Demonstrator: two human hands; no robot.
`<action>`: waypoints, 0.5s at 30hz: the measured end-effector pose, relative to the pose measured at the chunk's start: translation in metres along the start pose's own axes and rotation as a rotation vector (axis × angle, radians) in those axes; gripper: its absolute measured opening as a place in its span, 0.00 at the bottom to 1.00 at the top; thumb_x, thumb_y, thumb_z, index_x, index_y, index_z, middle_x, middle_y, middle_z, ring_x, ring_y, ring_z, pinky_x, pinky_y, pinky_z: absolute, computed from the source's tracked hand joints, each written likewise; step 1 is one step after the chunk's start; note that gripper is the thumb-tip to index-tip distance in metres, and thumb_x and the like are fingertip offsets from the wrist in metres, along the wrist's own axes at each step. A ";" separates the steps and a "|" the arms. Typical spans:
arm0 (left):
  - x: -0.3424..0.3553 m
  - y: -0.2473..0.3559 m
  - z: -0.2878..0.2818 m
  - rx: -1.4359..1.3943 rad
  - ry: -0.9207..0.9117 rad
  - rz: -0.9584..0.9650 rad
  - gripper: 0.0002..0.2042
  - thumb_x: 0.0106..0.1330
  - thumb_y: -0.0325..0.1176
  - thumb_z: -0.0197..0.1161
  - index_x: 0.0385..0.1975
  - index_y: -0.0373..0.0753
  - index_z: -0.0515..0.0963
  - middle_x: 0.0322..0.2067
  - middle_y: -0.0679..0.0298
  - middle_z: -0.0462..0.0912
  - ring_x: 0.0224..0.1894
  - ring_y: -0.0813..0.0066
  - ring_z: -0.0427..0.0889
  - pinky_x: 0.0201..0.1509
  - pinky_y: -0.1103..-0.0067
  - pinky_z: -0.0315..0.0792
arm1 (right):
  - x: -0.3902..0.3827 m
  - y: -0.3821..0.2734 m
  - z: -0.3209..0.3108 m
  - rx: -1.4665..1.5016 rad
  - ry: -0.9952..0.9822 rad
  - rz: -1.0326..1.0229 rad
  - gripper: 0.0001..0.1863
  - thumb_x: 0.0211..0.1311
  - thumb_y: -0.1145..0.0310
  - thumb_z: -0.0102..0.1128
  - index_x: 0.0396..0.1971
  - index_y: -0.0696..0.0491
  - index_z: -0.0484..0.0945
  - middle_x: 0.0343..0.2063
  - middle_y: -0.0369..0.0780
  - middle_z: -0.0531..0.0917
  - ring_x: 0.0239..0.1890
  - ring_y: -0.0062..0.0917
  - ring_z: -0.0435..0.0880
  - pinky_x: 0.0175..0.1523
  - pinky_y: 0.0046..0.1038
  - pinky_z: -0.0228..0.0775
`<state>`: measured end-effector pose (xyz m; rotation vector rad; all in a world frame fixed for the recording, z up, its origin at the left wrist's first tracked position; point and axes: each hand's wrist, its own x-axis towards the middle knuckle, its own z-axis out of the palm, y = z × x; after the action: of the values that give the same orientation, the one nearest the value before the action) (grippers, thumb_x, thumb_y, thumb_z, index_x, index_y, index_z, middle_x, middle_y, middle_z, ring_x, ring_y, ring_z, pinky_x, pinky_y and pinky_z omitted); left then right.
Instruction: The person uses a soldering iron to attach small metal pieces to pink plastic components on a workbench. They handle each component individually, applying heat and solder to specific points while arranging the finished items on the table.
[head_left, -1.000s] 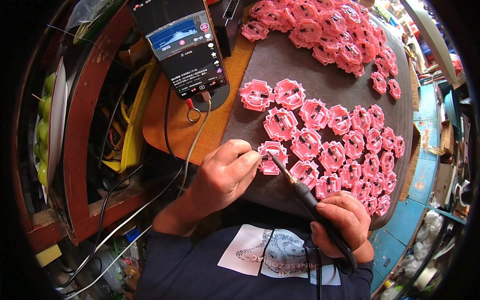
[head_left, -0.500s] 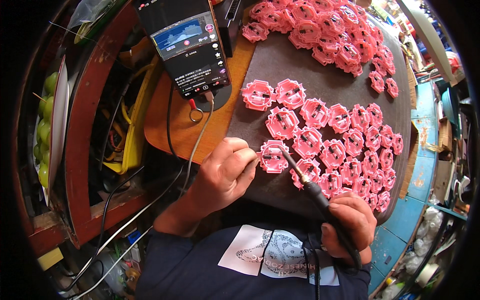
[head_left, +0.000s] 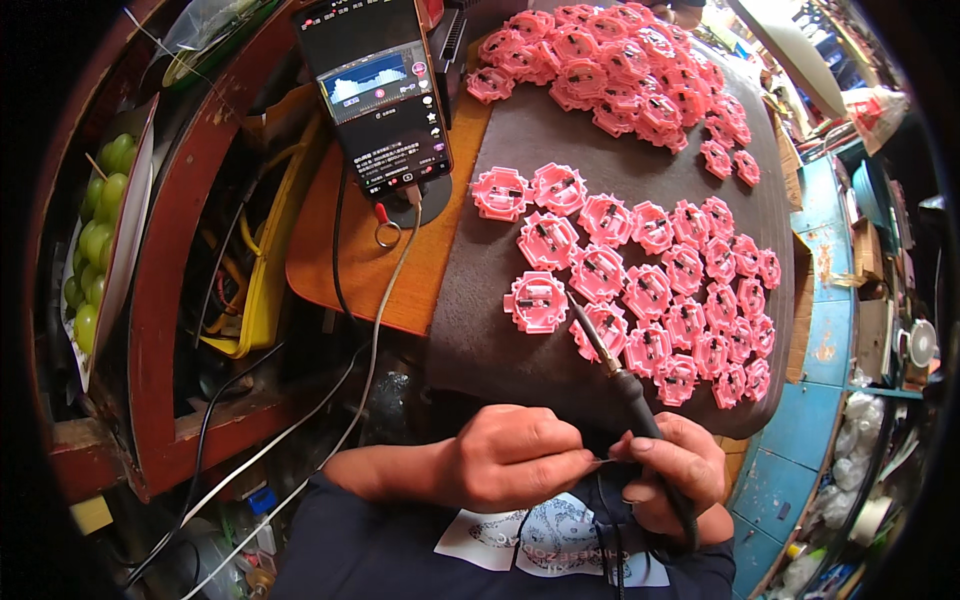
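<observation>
My right hand grips a soldering iron by its black handle. The metal tip points up and left, in among the pink plastic parts, close to the nearest left one; I cannot tell whether it touches any. My left hand is closed in a pinch in front of my shirt, its fingertips close to those of the right. Between them shows a short, thin strand that looks like solder wire. Several pink parts with small black and silvery pieces inside lie in loose rows on the dark mat.
A heap of similar pink parts covers the mat's far end. At the left, a lit phone stands on a holder with a cable plugged in. Further left are a yellow bin and green grapes. Cables hang beside the orange wooden tabletop.
My left hand has left the side of the nearest left pink part and come down and right to the right hand. The right hand still holds the soldering iron, slightly lower and further left.
</observation>
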<state>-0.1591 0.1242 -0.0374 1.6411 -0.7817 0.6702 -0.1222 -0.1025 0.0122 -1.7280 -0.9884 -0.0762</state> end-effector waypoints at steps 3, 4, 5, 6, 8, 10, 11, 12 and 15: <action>-0.004 0.010 0.012 -0.030 -0.009 0.056 0.13 0.56 0.20 0.75 0.40 0.29 0.83 0.35 0.55 0.82 0.25 0.67 0.82 0.23 0.75 0.74 | -0.008 -0.024 0.012 0.006 0.027 0.060 0.23 0.53 0.81 0.79 0.51 0.58 0.85 0.32 0.45 0.86 0.28 0.31 0.85 0.32 0.29 0.76; -0.007 0.014 0.014 -0.038 -0.016 0.055 0.13 0.55 0.20 0.75 0.40 0.29 0.83 0.35 0.55 0.82 0.25 0.67 0.82 0.23 0.74 0.74 | -0.015 -0.028 0.015 -0.010 0.044 0.048 0.23 0.53 0.82 0.77 0.51 0.58 0.85 0.32 0.45 0.86 0.28 0.31 0.85 0.31 0.29 0.75; -0.011 0.019 0.017 -0.047 -0.022 0.055 0.13 0.55 0.20 0.75 0.40 0.29 0.83 0.35 0.55 0.82 0.26 0.67 0.82 0.24 0.74 0.74 | -0.023 -0.031 0.019 -0.028 0.063 0.037 0.23 0.52 0.84 0.76 0.51 0.58 0.85 0.31 0.45 0.86 0.27 0.30 0.84 0.31 0.28 0.74; -0.014 0.024 0.019 -0.056 -0.034 0.059 0.13 0.55 0.20 0.75 0.40 0.29 0.83 0.35 0.55 0.82 0.26 0.66 0.82 0.24 0.74 0.74 | -0.031 -0.035 0.022 -0.046 0.086 0.022 0.23 0.52 0.86 0.75 0.50 0.58 0.84 0.31 0.45 0.86 0.27 0.29 0.83 0.30 0.27 0.74; -0.019 0.033 0.021 -0.085 -0.097 0.030 0.13 0.55 0.19 0.75 0.41 0.29 0.83 0.35 0.55 0.82 0.26 0.66 0.82 0.24 0.74 0.74 | -0.045 -0.043 0.026 -0.082 0.122 -0.002 0.23 0.53 0.86 0.74 0.50 0.58 0.84 0.31 0.44 0.85 0.26 0.29 0.82 0.29 0.27 0.72; -0.021 0.044 0.019 -0.109 -0.176 -0.016 0.14 0.55 0.17 0.76 0.41 0.31 0.84 0.36 0.55 0.85 0.28 0.63 0.86 0.28 0.73 0.79 | -0.058 -0.053 0.028 -0.125 0.165 -0.016 0.22 0.54 0.87 0.73 0.50 0.58 0.84 0.30 0.43 0.84 0.25 0.28 0.80 0.28 0.27 0.70; -0.023 0.048 0.019 -0.137 -0.188 -0.048 0.14 0.56 0.17 0.76 0.41 0.31 0.84 0.36 0.55 0.85 0.28 0.63 0.86 0.28 0.73 0.79 | -0.065 -0.057 0.027 -0.150 0.186 -0.018 0.22 0.54 0.87 0.73 0.50 0.57 0.84 0.29 0.43 0.83 0.24 0.28 0.80 0.28 0.27 0.69; -0.025 0.052 0.019 -0.161 -0.204 -0.087 0.13 0.56 0.17 0.76 0.41 0.31 0.84 0.36 0.54 0.85 0.29 0.62 0.86 0.28 0.72 0.80 | -0.073 -0.061 0.027 -0.169 0.207 -0.016 0.21 0.54 0.87 0.72 0.50 0.57 0.83 0.29 0.43 0.83 0.24 0.28 0.79 0.28 0.27 0.69; -0.024 0.066 0.015 -0.226 -0.260 -0.200 0.12 0.57 0.16 0.75 0.41 0.32 0.84 0.34 0.55 0.85 0.29 0.61 0.86 0.30 0.72 0.80 | -0.086 -0.070 0.029 -0.206 0.279 -0.037 0.21 0.53 0.87 0.73 0.49 0.58 0.83 0.27 0.42 0.82 0.23 0.28 0.77 0.27 0.27 0.67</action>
<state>-0.2260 0.1037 -0.0193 1.5887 -0.8321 0.2200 -0.2350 -0.1232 0.0110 -1.8255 -0.8273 -0.4443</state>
